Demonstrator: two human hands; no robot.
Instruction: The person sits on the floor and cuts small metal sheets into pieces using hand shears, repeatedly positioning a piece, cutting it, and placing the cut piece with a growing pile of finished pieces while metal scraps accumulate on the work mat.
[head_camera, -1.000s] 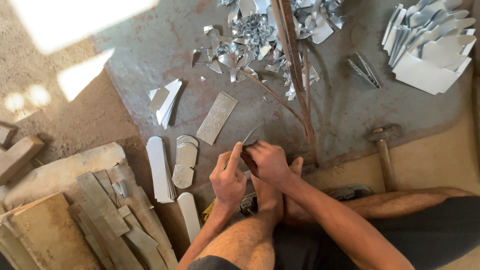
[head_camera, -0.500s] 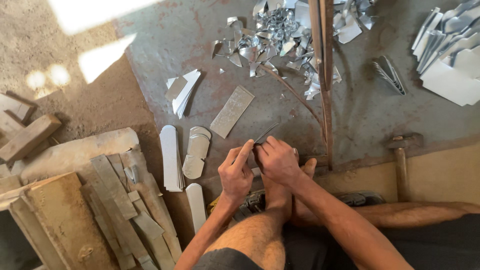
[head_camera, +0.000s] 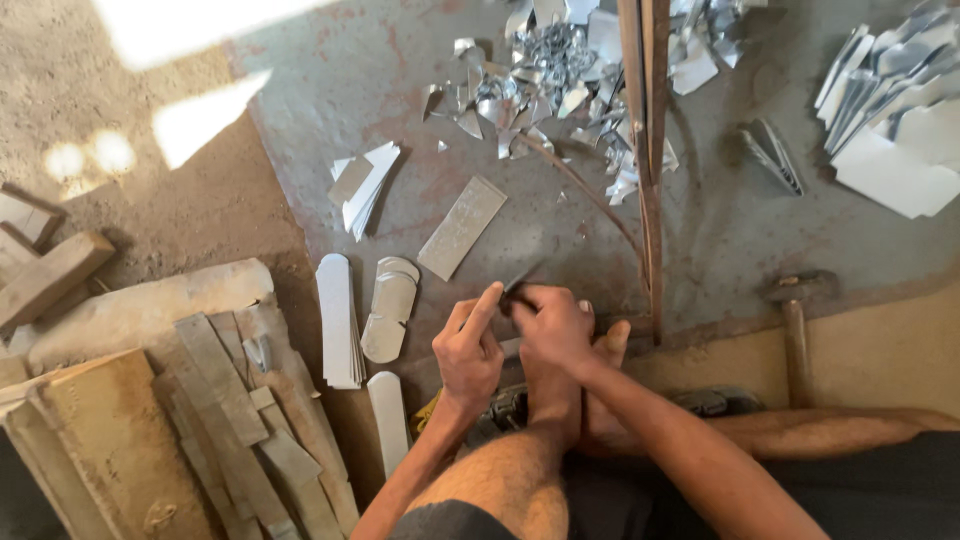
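Observation:
Both my hands meet low in the middle of the head view, just above my bare foot (head_camera: 555, 390). My left hand (head_camera: 468, 350) and my right hand (head_camera: 550, 322) pinch a small thin metal piece (head_camera: 517, 282) between their fingertips, over the grey metal sheet (head_camera: 330, 80) on the ground. Left of my hands lie rounded flat metal blanks (head_camera: 390, 300), a stack of long rounded strips (head_camera: 338, 320) and one more strip (head_camera: 388, 420). A rectangular metal strip (head_camera: 461, 227) lies a little farther off.
A heap of shiny metal scraps (head_camera: 545, 80) lies at the top, beside a long upright iron bar (head_camera: 648, 150). A hammer (head_camera: 795, 310) rests at right. Cut white sheets (head_camera: 900, 130) are stacked top right. Wooden boards (head_camera: 200, 420) and blocks (head_camera: 50, 275) lie left.
The view has shifted so everything sits farther right and lower. My hands stay together on the small piece, with only slight finger movement.

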